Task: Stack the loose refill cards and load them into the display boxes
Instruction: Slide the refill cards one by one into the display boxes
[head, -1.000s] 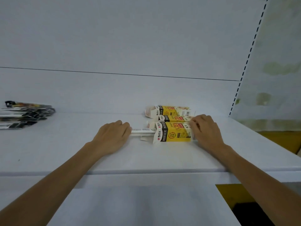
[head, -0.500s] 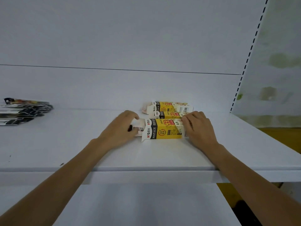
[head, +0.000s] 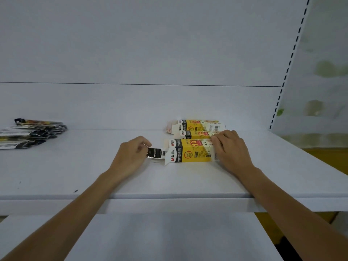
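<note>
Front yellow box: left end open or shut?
Open: flaps on the box stand splayed; left hand holds refill cards poking out.

Left hand pinches refill cards at display box mouth; right hand steadies box

The front display box reads "M&G", "360°", "0.5" — the card "M&G".

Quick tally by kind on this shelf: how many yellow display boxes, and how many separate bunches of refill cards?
Yellow display boxes: 3 (nearest box, middle box, back box)
Refill card bunches: 2 (loose pile at left; bundle held by the left hand at the nearest box's open end)
Total: 5
</note>
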Available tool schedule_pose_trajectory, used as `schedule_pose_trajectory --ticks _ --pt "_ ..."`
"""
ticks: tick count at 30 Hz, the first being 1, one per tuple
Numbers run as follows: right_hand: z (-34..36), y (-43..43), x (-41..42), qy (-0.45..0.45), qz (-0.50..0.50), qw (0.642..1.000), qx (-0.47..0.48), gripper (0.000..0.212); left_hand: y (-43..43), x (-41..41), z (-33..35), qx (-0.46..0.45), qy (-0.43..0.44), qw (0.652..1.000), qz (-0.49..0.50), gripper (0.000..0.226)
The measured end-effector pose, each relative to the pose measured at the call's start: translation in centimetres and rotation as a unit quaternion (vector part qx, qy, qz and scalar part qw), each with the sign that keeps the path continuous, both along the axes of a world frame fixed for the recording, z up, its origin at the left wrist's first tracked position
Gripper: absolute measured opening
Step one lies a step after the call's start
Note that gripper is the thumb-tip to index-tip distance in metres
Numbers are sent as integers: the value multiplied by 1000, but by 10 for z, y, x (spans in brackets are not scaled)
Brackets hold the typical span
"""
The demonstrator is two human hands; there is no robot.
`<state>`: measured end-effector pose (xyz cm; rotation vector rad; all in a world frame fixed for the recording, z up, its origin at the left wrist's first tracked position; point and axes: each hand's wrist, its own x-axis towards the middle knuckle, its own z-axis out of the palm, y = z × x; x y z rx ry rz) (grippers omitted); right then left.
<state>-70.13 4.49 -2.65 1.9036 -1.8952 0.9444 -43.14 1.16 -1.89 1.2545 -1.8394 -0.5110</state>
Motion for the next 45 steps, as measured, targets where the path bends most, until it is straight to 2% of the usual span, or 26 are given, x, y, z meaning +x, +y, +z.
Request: schedule_pose_trajectory --ticks 4,6,11,14,16,19,23,27,32,34,38,42,45 --pt "2 7 0 -28 28 999 0 46 5 -26 1 4 -93 990 -107 24" --pt "2 9 0 -28 25 999 -1 48 4 -36 0 -10 -129 985 -115 20" --pt "3 11 2 -40 25 999 -7 53 -3 -39 -4 -16 -43 999 -25 20" --pt "4 11 1 -56 11 998 -22 42 -1 -40 -6 1 -114 991 -70 24" --pt "3 10 -1 -79 -27 996 -21 36 0 -42 -6 16 -126 988 -94 26" --pt "4 8 -2 -118 -103 987 29 55 0 -42 -5 3 -69 995 -76 18" --pt "4 9 -2 -88 -177 980 29 63 0 -42 -7 2 -20 998 -64 8" --pt "2 8 -8 -176 -125 975 43 56 0 -42 -7 23 -42 995 -91 27" --pt "1 6 -10 -187 -71 979 39 46 0 -46 -6 57 -69 988 -127 61" --pt "1 6 -10 -185 -65 980 29 42 -4 -46 -8 71 -75 985 -138 65" --pt "2 7 -10 -194 -45 980 27 38 -11 -46 -8 72 -166 970 -160 75" --pt "2 9 -10 -217 -35 975 40 39 -9 -46 -5 73 -139 975 -159 78" --pt "3 7 -8 -160 -85 981 76 47 -13 -52 -1 87 -136 978 -129 77"
